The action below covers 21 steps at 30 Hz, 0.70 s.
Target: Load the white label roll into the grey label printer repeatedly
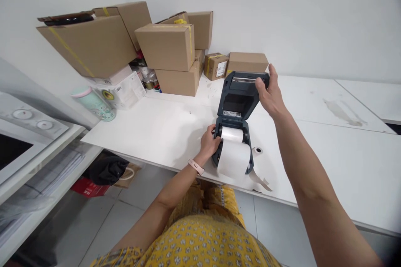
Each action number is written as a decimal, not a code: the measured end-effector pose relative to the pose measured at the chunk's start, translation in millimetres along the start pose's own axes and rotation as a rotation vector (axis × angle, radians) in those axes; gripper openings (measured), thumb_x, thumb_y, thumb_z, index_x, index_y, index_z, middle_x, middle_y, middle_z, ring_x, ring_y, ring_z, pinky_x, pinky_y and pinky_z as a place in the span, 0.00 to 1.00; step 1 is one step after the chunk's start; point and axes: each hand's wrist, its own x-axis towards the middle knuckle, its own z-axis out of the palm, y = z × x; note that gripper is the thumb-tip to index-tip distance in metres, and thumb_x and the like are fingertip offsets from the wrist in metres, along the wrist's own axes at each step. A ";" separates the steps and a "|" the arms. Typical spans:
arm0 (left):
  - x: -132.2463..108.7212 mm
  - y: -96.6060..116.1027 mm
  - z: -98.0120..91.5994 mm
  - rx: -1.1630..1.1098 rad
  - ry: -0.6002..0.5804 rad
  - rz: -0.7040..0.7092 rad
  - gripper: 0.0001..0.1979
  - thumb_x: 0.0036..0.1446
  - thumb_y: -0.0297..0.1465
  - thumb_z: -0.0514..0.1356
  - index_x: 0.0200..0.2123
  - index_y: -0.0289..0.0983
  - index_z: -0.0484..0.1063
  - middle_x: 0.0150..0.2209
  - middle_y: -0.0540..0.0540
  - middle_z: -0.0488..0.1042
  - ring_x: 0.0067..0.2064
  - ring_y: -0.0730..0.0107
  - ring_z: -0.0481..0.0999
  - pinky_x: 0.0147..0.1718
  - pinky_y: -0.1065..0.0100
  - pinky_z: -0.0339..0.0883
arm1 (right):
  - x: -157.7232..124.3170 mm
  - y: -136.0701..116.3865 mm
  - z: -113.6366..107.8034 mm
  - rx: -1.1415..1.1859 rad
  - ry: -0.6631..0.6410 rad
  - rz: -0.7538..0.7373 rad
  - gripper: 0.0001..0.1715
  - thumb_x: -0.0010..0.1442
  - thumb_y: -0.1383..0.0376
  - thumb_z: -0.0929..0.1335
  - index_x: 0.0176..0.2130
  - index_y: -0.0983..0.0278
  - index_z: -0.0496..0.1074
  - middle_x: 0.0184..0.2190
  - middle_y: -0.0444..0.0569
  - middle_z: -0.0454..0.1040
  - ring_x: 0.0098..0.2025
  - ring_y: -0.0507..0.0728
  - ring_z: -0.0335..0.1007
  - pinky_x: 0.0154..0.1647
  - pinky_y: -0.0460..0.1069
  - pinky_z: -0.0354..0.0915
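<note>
A dark label printer point(248, 150) stands on the white table with its lid point(239, 96) raised. My right hand point(270, 91) grips the lid's upper right corner, thumb on the inside and fingers behind it. My left hand point(210, 142) holds the left side of the printer body, its fingers partly hidden by the casing. Inside the body lies a white paper roll point(232, 134). From it a wide strip of paper point(233, 159) hangs out over the printer's front. A small roll point(257, 150) rests just right of the printer, and a torn paper strip point(260, 180) lies in front of that.
Cardboard boxes point(169, 48) are stacked at the back left, with smaller boxes point(216, 66) behind the printer. A mint tumbler point(95, 103) stands near a white box point(123, 91). At far left is a microwave point(28, 125) on a shelf. The table's point(328, 162) front edge runs close to my body.
</note>
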 end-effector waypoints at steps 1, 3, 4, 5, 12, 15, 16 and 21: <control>0.1 1.3 0.0 0.008 0.006 -0.005 0.29 0.53 0.25 0.58 0.60 0.40 0.67 0.59 0.41 0.75 0.57 0.52 0.75 0.56 0.55 0.69 | -3.7 -4.0 -2.6 -0.014 0.007 -0.021 0.47 0.67 0.39 0.57 0.73 0.59 0.43 0.72 0.59 0.55 0.73 0.64 0.53 0.68 0.64 0.59; -0.6 2.6 0.0 0.012 0.009 -0.008 0.30 0.53 0.26 0.58 0.60 0.39 0.67 0.59 0.40 0.75 0.58 0.52 0.75 0.56 0.55 0.69 | -15.6 -16.4 -7.0 -0.050 0.081 -0.057 0.48 0.67 0.40 0.59 0.73 0.58 0.43 0.73 0.58 0.52 0.73 0.65 0.53 0.68 0.66 0.59; -1.2 3.0 -0.1 0.009 0.006 -0.006 0.29 0.53 0.26 0.58 0.61 0.39 0.66 0.60 0.40 0.75 0.58 0.51 0.75 0.55 0.55 0.69 | -23.7 -23.9 -8.6 -0.067 0.140 -0.067 0.46 0.67 0.41 0.60 0.73 0.57 0.45 0.73 0.57 0.53 0.72 0.65 0.54 0.68 0.66 0.59; -1.7 3.3 -0.1 0.007 0.003 -0.004 0.29 0.53 0.27 0.58 0.61 0.39 0.66 0.60 0.40 0.75 0.58 0.51 0.75 0.55 0.54 0.69 | -33.1 -31.2 -9.6 -0.079 0.195 -0.071 0.42 0.67 0.43 0.60 0.72 0.56 0.50 0.71 0.57 0.56 0.70 0.65 0.58 0.67 0.66 0.60; -1.4 4.7 1.9 0.043 0.021 0.003 0.30 0.53 0.23 0.57 0.61 0.38 0.67 0.59 0.41 0.76 0.56 0.53 0.77 0.57 0.56 0.69 | -88.1 -41.8 10.4 -0.160 -0.593 -0.101 0.29 0.67 0.52 0.62 0.61 0.61 0.70 0.58 0.56 0.76 0.59 0.66 0.73 0.59 0.61 0.68; -0.6 5.6 2.3 0.066 0.004 0.005 0.35 0.53 0.21 0.57 0.66 0.40 0.62 0.59 0.42 0.76 0.58 0.53 0.76 0.59 0.54 0.66 | -85.8 -31.3 28.6 -0.300 -0.934 -0.064 0.36 0.65 0.51 0.64 0.68 0.60 0.62 0.64 0.56 0.71 0.63 0.69 0.68 0.64 0.64 0.63; -0.6 6.3 2.1 0.075 -0.005 -0.001 0.38 0.53 0.21 0.56 0.68 0.41 0.59 0.60 0.42 0.76 0.59 0.53 0.76 0.61 0.54 0.65 | -82.7 -28.6 34.4 -0.329 -0.999 -0.043 0.38 0.63 0.51 0.66 0.68 0.60 0.61 0.64 0.57 0.71 0.64 0.71 0.68 0.64 0.64 0.62; -2.5 11.1 0.6 0.111 -0.022 -0.033 0.44 0.53 0.21 0.56 0.73 0.41 0.49 0.62 0.41 0.73 0.61 0.49 0.74 0.63 0.50 0.62 | -69.8 -26.5 53.9 -0.347 -1.102 0.032 0.50 0.52 0.50 0.73 0.67 0.64 0.62 0.61 0.62 0.73 0.60 0.76 0.71 0.58 0.65 0.67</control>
